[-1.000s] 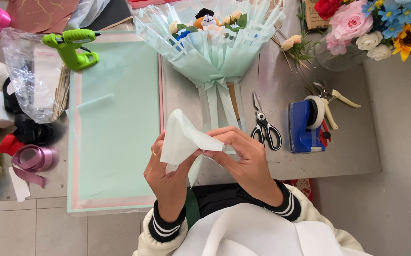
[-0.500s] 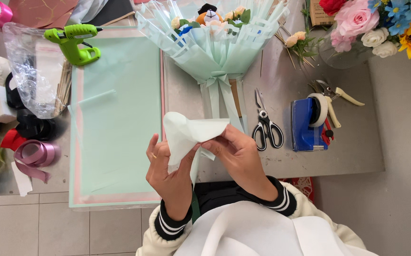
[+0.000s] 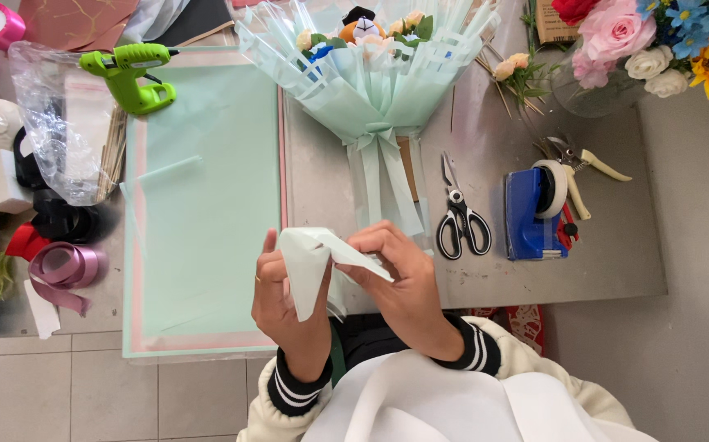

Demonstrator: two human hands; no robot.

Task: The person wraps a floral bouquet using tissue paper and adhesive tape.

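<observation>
Both hands work a folded piece of pale green paper just above the near edge of the surface. The left hand has its grip closed on the lower part of the paper, thumb pressed across it; how many layers it pinches cannot be made out. The right hand pinches the upper fold with curled fingers, which hide the paper's right end. Beyond the hands lies a bouquet wrapped in the same pale green, its top cut off by the frame. Scissors and a blue tape dispenser lie to the right, a green glue gun to the left.
</observation>
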